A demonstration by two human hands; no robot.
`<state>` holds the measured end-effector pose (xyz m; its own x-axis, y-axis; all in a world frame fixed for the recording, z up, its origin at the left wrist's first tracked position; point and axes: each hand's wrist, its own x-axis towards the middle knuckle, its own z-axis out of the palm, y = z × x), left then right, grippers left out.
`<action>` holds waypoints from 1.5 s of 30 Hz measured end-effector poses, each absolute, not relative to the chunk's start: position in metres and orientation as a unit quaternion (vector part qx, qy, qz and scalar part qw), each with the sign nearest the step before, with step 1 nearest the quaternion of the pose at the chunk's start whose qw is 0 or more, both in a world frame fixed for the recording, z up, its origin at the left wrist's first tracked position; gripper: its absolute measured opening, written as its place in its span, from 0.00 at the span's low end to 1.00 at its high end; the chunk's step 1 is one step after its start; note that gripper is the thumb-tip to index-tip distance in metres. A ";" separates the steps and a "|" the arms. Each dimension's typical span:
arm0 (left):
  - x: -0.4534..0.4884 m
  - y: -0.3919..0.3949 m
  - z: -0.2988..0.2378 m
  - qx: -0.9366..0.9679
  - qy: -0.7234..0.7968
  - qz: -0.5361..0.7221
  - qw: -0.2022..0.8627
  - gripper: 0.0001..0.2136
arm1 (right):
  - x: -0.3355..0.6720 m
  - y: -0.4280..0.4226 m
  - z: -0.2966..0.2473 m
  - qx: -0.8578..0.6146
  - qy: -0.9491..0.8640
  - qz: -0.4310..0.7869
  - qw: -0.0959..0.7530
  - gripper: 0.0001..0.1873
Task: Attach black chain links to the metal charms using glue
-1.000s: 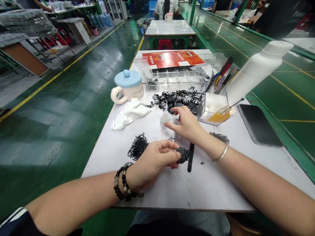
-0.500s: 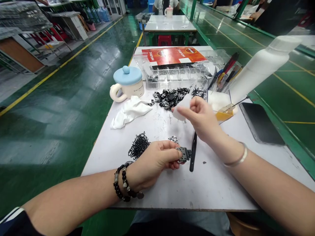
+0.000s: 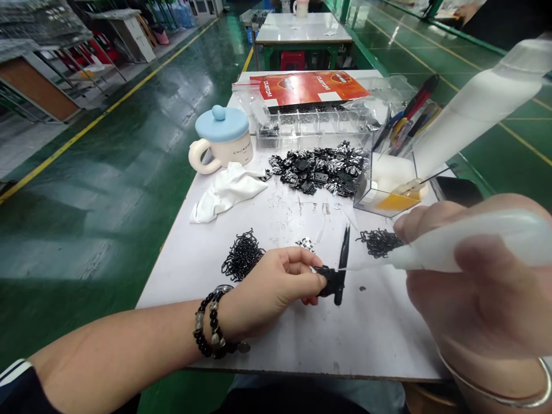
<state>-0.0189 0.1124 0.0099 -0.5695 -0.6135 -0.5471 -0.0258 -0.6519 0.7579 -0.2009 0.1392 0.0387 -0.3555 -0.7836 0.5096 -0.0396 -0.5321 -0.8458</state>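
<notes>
My left hand (image 3: 276, 290) rests low on the white table, pinching a small black metal hinge-like part (image 3: 330, 282) at its fingertips. A slim pair of black tweezers (image 3: 342, 253) stands up behind that part, partly hidden by it. My right hand (image 3: 478, 287), close to the camera, shut around a white plastic squeeze bottle (image 3: 457, 244). The bottle's thin nozzle reaches left, its tip close to the black part. Between the hands lies a tangle of black wire hooks (image 3: 379, 242). Another tangle (image 3: 242, 257) sits just beyond my left hand.
A heap of black metal parts (image 3: 317, 171) lies mid-table, before a clear compartment tray (image 3: 310, 123) and a red printed card (image 3: 308, 89). A lidded mug (image 3: 222, 126), white cloth (image 3: 226, 192), clear acrylic holder (image 3: 388, 190) and black tablet (image 3: 457, 191) stand around. Green floor surrounds the table.
My right hand has swung right and toward the camera with the squeeze bottle, its nozzle now pointing left at the black part. My left hand has stayed in place.
</notes>
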 end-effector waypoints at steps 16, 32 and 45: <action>-0.020 0.113 0.009 0.422 -0.367 -0.810 0.177 0.08 | -0.198 0.147 0.026 -0.552 0.434 -0.662 0.260 0.11; -0.021 0.113 0.010 0.423 -0.362 -0.810 0.181 0.07 | -0.197 0.144 0.030 -0.525 0.420 -0.701 0.237 0.10; -0.021 0.112 0.012 0.437 -0.368 -0.801 0.180 0.08 | -0.198 0.156 0.026 -0.540 0.435 -0.636 0.337 0.07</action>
<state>-0.0215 0.1123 0.0121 -0.5534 -0.6091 -0.5680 -0.0340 -0.6649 0.7461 -0.1978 0.1559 0.0262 -0.1890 -0.8996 0.3937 -0.0410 -0.3933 -0.9185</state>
